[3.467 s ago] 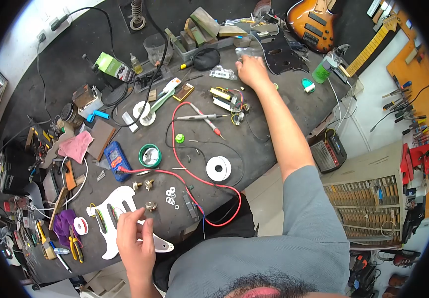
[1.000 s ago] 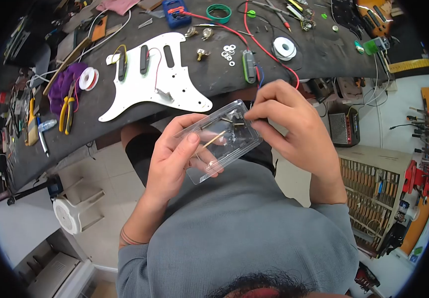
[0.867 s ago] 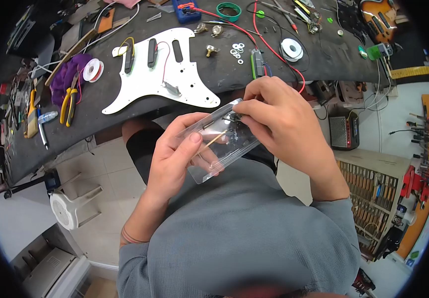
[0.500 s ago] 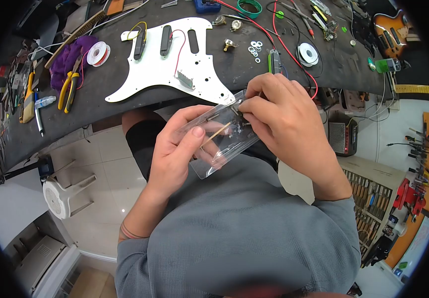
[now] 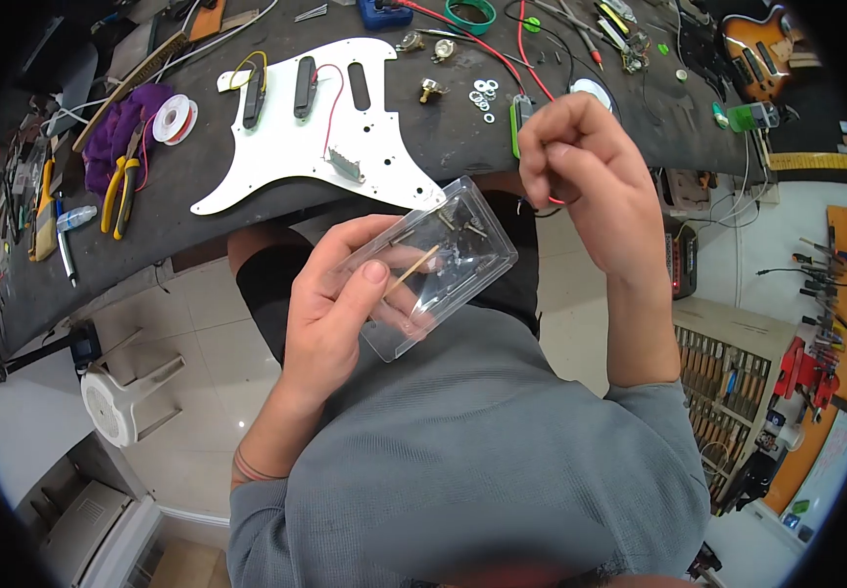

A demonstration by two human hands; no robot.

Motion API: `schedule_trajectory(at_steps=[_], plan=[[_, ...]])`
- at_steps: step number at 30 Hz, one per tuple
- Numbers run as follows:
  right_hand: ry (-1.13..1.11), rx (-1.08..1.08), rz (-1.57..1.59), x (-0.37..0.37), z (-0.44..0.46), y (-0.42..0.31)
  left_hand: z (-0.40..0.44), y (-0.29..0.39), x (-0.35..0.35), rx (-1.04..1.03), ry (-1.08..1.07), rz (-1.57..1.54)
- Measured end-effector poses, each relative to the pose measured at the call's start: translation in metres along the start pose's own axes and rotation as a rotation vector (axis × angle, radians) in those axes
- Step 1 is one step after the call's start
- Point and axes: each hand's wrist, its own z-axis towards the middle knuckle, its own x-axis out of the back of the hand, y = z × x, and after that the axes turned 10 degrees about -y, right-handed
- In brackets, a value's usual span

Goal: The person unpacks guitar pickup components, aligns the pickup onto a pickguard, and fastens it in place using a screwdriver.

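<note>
Right hand (image 5: 590, 186) has withdrawn, curled, contents unclear; left hand (image 5: 333, 306) pinches the clear tray (image 5: 477, 263).

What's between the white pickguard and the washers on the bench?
One potentiometer lies between the white pickguard and the washers, with two more potentiometers farther back. The head view shows this.

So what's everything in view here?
Workbench: one, dark, across top
Pickguard: one, white, on workbench
Pickups: two, black, on pickguard
Potentiometers: three, metallic, near pickguard
Washers: several, pale, beside potentiometers
Pliers: one, yellow-black, left
Cloth: one, purple, beside pliers
Sunburst guitar: one, orange-brown, upper right
Stool: one, white, lower left
Tray: one, clear, in left hand
Screw-like pieces: several, metallic, in tray
Stick: one, tan, across tray
Rest: too cluttered to count
Left hand: one, bare, gripping tray
Right hand: one, bare, right of tray
</note>
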Motion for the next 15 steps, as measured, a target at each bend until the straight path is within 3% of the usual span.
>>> schedule_trajectory(at_steps=[3,6,7,10,15], plan=[[-0.185,-0.027,0.095,0.017,0.001,0.009,0.001,-0.004,-0.003,0.005,0.024,0.042],[-0.065,0.203,-0.711,-0.019,-0.008,0.011,0.004,-0.004,-0.006,0.011,0.03,0.047],[-0.056,0.181,-0.952,-0.031,-0.012,0.005,0.005,-0.004,-0.007,0.015,0.03,0.045],[-0.054,0.272,-1.258,-0.037,-0.013,0.014,0.007,-0.005,-0.012,0.001,0.037,0.048],[-0.019,0.336,-1.326,-0.038,-0.01,0.021,0.01,-0.008,-0.013,-0.016,0.036,0.063]])
